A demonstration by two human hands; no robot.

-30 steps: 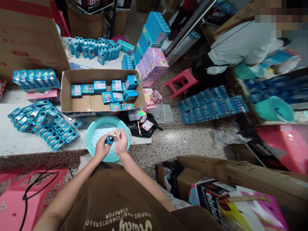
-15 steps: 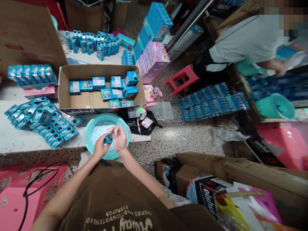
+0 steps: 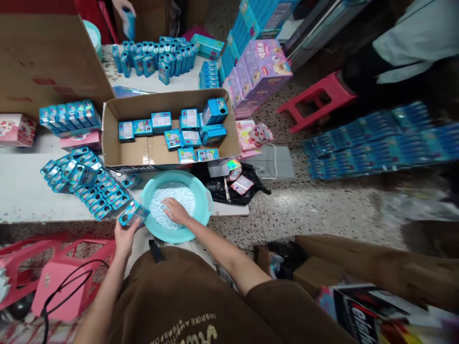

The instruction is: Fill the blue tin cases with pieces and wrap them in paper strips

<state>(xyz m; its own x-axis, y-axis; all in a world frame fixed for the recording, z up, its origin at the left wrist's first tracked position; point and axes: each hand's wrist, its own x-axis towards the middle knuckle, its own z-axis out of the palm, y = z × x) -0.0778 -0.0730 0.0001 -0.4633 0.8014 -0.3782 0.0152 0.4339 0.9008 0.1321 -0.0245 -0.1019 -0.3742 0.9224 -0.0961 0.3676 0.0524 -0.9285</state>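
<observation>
Blue box (image 3: pixel 134 213) held in left hand (image 3: pixel 125 235), left of lower centre. Thumb and fingers clamped on its lower side; box tilted, two dark round openings toward its left end. Could be two boxes held together; cannot tell. Its right end overlaps the basin's left rim in view; contact unclear.

Right hand (image 3: pixel 177 213), centre of frame: palm down, fingers loosely curled, tips among small white pieces (image 3: pixel 189 199) in the turquoise basin (image 3: pixel 205 206). Whether any are pinched cannot be told.

Handling, my judgement: take few pieces at a time with the fingertips, keeping clear of the rim so none scatter. Grip the box firmly but without crushing its sides, openings unobstructed and angled up, close to the basin so that strays drop back in.

Farther out: one loose blue box (image 3: pixel 132 181) beside the basin's upper left; packed blue boxes (image 3: pixel 102 193) farther left on the white table (image 3: pixel 21 191). Open carton (image 3: pixel 162 154) above the basin, more blue boxes inside. Upper left: co-worker's hand (image 3: pixel 124 6) with another blue box (image 3: pixel 129 26). Red stool (image 3: pixel 317 101), upper right.
</observation>
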